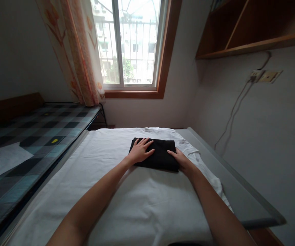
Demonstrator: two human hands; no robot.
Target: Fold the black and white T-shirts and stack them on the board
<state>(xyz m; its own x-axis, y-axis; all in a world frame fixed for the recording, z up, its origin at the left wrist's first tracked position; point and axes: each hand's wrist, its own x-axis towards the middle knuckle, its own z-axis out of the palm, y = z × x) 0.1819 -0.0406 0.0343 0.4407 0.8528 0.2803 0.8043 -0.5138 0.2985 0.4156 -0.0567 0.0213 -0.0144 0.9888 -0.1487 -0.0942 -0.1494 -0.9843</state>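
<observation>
We have the folded black cloth point(161, 156) on the far part of the white fabric point(108, 157) — left hand point(140, 151) flat on it, fingers spread; right hand point(184, 161) at its right edge, thumb on top, grip unclear.

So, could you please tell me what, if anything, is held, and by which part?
The right hand holds the folded black cloth by its right edge, thumb uppermost; the left hand lies on top.
</observation>
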